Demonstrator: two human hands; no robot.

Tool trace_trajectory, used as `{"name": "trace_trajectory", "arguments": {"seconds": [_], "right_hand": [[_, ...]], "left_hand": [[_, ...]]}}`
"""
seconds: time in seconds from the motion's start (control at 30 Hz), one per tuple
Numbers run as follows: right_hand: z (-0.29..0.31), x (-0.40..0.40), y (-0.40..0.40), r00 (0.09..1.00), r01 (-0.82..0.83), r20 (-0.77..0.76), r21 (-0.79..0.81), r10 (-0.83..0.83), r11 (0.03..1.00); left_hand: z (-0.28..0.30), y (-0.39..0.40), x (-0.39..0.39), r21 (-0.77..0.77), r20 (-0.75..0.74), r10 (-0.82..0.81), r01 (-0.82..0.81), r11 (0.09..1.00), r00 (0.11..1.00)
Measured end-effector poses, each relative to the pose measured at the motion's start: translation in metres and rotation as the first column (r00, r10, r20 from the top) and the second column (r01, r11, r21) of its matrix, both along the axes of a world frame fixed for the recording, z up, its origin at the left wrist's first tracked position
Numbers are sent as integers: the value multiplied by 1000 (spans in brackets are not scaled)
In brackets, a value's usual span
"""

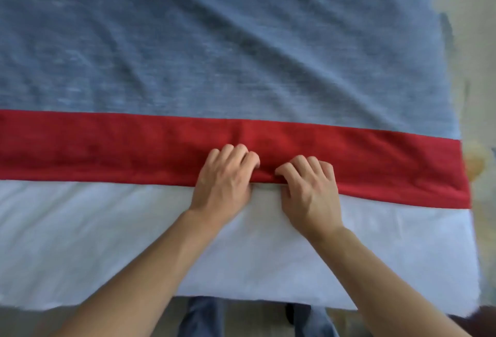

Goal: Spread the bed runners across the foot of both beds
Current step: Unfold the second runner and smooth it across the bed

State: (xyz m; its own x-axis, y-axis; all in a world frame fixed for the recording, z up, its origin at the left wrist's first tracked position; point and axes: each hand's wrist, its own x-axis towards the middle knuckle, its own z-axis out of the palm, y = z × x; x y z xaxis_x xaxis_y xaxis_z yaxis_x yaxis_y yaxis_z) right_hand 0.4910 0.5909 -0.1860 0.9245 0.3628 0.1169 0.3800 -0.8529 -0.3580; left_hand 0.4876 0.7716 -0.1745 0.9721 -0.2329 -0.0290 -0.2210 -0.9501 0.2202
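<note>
Fingers (243, 155) of both hands curled, pinching bed runner (107, 146) near edge (white sheet (107, 242) below).

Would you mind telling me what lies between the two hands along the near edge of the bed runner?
In the head view, only a short puckered stretch of the red band separates the left hand from the right hand; nothing else sits there.

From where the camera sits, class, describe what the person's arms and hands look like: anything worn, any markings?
Both forearms are bare, with no sleeves in view. The left hand and right hand wear no gloves, and no rings, watch or bracelets show. No markings are visible. Below, blue denim trouser legs show at the frame's bottom edge.
</note>
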Motion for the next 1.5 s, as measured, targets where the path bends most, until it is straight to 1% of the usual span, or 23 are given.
{"name": "trace_trajectory", "arguments": {"seconds": [0.13, 0.2, 0.27, 0.37, 0.47, 0.53, 0.67, 0.8, 0.83, 0.9, 0.97, 1.03, 1.1, 1.2, 1.27, 1.3, 1.37, 1.43, 1.5], "right_hand": [[5, 3, 99, 998, -68, 7, -24, 68, 997], [7, 5, 137, 997, -79, -12, -32, 79, 996], [6, 2, 157, 999, -48, -26, -47, 47, 998], [3, -19, 159, 999, -15, -32, -96, 12, 995], [6, -28, 163, 1000, -8, -23, -125, 5, 992], [9, -22, 175, 1000, -21, -25, -117, 18, 993], [9, -27, 186, 996, -41, -77, -101, 33, 994], [13, -39, 184, 990, -76, -125, -27, 72, 997], [15, -36, 188, 988, -79, -131, 5, 79, 997], [20, -18, 201, 995, -34, -95, 50, 39, 998], [21, 6, 217, 997, 41, -72, 32, -39, 999], [19, 29, 228, 993, 68, -94, -21, -69, 997], [13, 51, 232, 989, 63, -127, -69, -72, 996], [2, 87, 221, 982, 51, -178, -107, -70, 993], [-8, 109, 199, 982, 32, -179, -186, -66, 982], [-14, 118, 183, 981, 52, -172, -217, -91, 975], [-21, 128, 145, 973, 136, -148, -251, -177, 958], [-22, 131, 113, 957, 220, -129, -265, -261, 939], [-19, 138, 101, 943, 272, -117, -265, -311, 925]], "left_hand": [[4, 118, -16, 41, 2, 94, -94, 995, 996], [2, 161, -23, 6, 1, 159, -159, 987, 987], [0, 181, -37, -54, -6, 200, -200, 978, 980], [-3, 183, -64, -122, -18, 196, -197, 973, 980], [-2, 185, -69, -149, -43, 180, -184, 971, 983], [-2, 195, -63, -140, -41, 177, -181, 973, 983], [-5, 202, -64, -141, -46, 181, -186, 972, 982], [1, 197, -75, -261, -77, 70, -88, 961, 995], [3, 199, -71, -291, -81, 71, -92, 952, 994], [7, 200, -50, -323, -57, 123, -135, 937, 991], [9, 196, -19, -324, -45, 173, -178, 929, 984], [9, 188, 11, -313, -59, 186, -195, 930, 981], [3, 179, 38, -272, -60, 158, -168, 947, 986], [-15, 178, 71, -154, -69, 132, -141, 978, 989], [-29, 191, 84, -56, -76, 121, -125, 991, 990], [-36, 203, 87, -19, -83, 139, -141, 990, 987], [-46, 235, 85, 23, -81, 230, -229, 973, 970], [-48, 273, 80, 76, -70, 350, -345, 936, 934], [-42, 297, 81, 113, -77, 439, -430, 896, 895]]}}
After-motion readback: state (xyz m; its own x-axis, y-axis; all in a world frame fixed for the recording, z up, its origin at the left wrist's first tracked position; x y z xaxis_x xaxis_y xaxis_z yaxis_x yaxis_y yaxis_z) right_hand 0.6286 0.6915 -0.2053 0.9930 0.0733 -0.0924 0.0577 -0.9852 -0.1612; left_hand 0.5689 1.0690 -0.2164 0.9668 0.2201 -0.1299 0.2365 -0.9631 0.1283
